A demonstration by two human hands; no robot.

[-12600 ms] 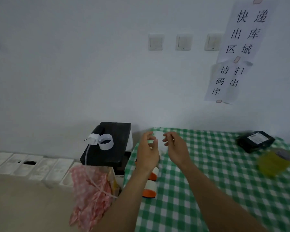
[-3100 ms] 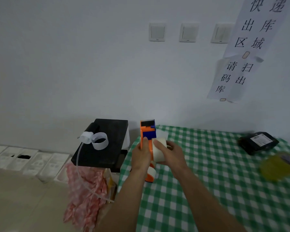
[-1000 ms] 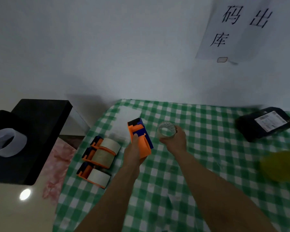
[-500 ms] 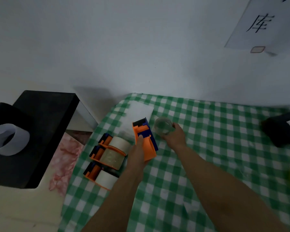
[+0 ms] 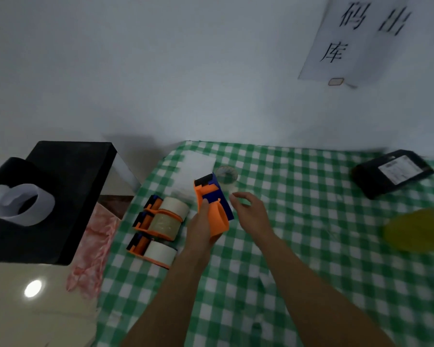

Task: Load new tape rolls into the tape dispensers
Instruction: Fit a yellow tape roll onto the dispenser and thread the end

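Your left hand [image 5: 200, 230] grips the orange dispenser [image 5: 212, 209], seemingly unloaded; right hand [image 5: 251, 211] open, empty. Three dispensers [image 5: 158, 221] centre-left already loaded; one to go.

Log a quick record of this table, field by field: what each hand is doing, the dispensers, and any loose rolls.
left hand: grips the orange dispenser, no roll seen in it
right hand: fingers relaxed, holds nothing
small clear roll: on the checked cloth, beyond the right hand, apart from it
loaded dispensers: three, side by side near the cloth's left edge
yellow roll: far right, blurred
black parcel: back right
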